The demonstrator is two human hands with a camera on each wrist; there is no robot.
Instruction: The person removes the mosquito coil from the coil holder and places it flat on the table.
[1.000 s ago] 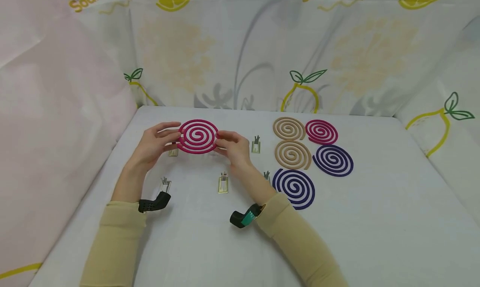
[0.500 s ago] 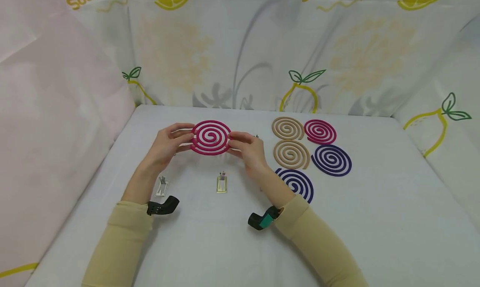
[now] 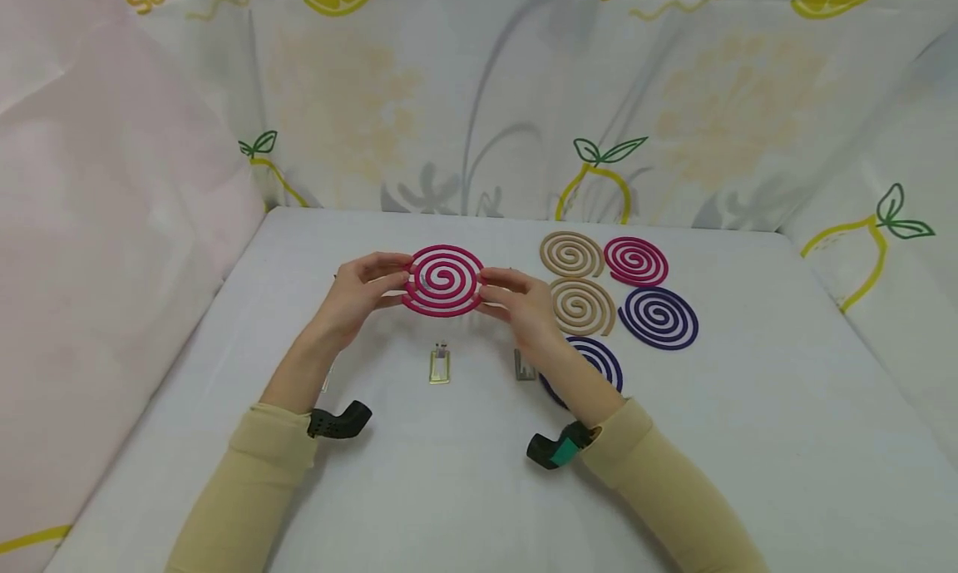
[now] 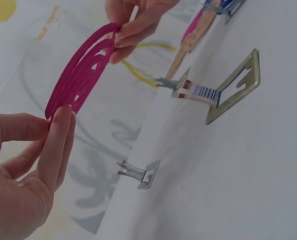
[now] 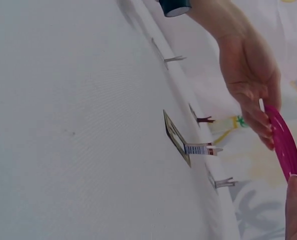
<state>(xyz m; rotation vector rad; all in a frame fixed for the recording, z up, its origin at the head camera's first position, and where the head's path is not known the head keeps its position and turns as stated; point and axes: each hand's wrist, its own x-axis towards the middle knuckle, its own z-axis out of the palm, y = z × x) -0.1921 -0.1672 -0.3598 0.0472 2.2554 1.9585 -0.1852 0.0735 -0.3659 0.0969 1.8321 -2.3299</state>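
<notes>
A pink spiral coil [image 3: 444, 280] hangs above the white table [image 3: 464, 473], pinched at its two edges. My left hand [image 3: 397, 275] pinches its left rim and my right hand [image 3: 490, 288] pinches its right rim. The left wrist view shows the coil [image 4: 81, 75] edge-on, with my thumb and fingers [image 4: 58, 135] at its near rim. In the right wrist view the coil [image 5: 286, 145] is tilted between both hands. A small metal stand [image 3: 439, 363] lies on the table just below the coil. A second stand [image 3: 524, 365] sits beside my right forearm.
Five more coils lie flat at the right: two tan [image 3: 572, 254], [image 3: 582, 305], one pink [image 3: 636, 261] and two purple [image 3: 659, 317], [image 3: 595, 358], the nearer purple one partly under my right forearm. Printed fabric walls [image 3: 479, 124] close the table's back and sides.
Both hands have carried the pink coil to the right, still pinching its edges. A stand beside the right forearm has come into view.
</notes>
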